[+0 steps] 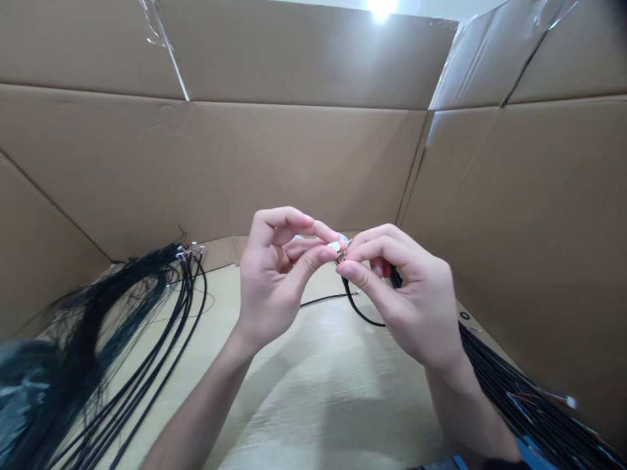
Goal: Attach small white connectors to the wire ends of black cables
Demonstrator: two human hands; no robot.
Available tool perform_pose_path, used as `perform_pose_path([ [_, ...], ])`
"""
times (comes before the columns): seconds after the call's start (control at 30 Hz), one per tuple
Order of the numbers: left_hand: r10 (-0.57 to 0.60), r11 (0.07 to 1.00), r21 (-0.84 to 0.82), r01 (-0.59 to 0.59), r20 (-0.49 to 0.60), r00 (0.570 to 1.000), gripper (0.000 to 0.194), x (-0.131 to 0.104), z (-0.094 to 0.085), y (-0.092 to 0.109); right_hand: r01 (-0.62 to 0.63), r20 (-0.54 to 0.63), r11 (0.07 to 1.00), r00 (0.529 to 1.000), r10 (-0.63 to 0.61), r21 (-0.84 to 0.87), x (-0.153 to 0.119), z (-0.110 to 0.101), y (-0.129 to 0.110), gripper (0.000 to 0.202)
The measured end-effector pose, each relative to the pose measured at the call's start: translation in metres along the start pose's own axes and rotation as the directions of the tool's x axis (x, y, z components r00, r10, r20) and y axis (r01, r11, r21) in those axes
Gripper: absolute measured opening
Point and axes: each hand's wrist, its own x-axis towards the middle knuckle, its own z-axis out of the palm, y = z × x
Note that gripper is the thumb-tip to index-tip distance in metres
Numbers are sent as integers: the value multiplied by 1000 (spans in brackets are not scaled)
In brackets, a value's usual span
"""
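My left hand (279,274) pinches a small white connector (336,247) between thumb and fingertips, above the middle of the table. Close against it, my right hand (401,287) is closed on the thin wires (339,258) at the end of a black cable (360,313). The cable hangs from the fingertips and curves down and right behind my right hand. The fingertips nearly meet, so how connector and wires join is partly hidden.
Several black cables with white connector ends (189,251) lie at the left, beside a tangle of fine dark strands (93,326). More black cables (533,405) run along the right. Cardboard walls (304,156) enclose the pale table (313,391). A small black ring (464,316) lies at right.
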Motion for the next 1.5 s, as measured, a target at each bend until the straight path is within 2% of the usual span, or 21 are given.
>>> perform_pose_path([
  [0.13,-149,974,-159,160,76,986,33,4,0,-3,-29,83,998,996,34,-63,-1,-5,-1,20],
  [0.27,-312,878,-322,353,175,934,33,6,-1,-10,-15,97,991,995,28,-137,-3,-11,-4,20],
  [0.37,-385,812,-371,451,240,891,35,6,-2,-15,-16,103,985,994,34,-170,-4,-14,-6,20],
  [0.47,-408,795,-363,486,273,871,35,6,-2,-17,-20,98,982,994,39,-190,-5,-15,-6,21],
  [0.67,-397,851,-275,448,221,891,31,8,-3,-19,14,79,967,997,7,-256,-4,-13,-2,22],
  [0.73,-451,804,-305,511,247,857,29,9,-4,-20,7,102,965,995,20,-262,-4,-13,-1,21],
  [0.9,-611,617,-331,714,370,700,24,12,-8,-22,-37,165,963,983,84,-266,-1,-13,2,21],
  [1.03,-662,571,-301,764,381,645,22,14,-9,-27,-87,191,959,971,142,-271,-1,-15,4,20],
  [1.23,-728,420,-358,834,416,545,23,15,-4,-28,-145,268,951,938,221,-273,2,-20,4,20],
  [1.3,-743,390,-374,842,412,527,24,15,-3,-28,-171,288,942,923,255,-287,3,-21,3,20],
  [1.5,-737,347,-419,839,432,520,23,16,-2,-30,-199,270,930,919,287,-310,5,-22,3,19],
])
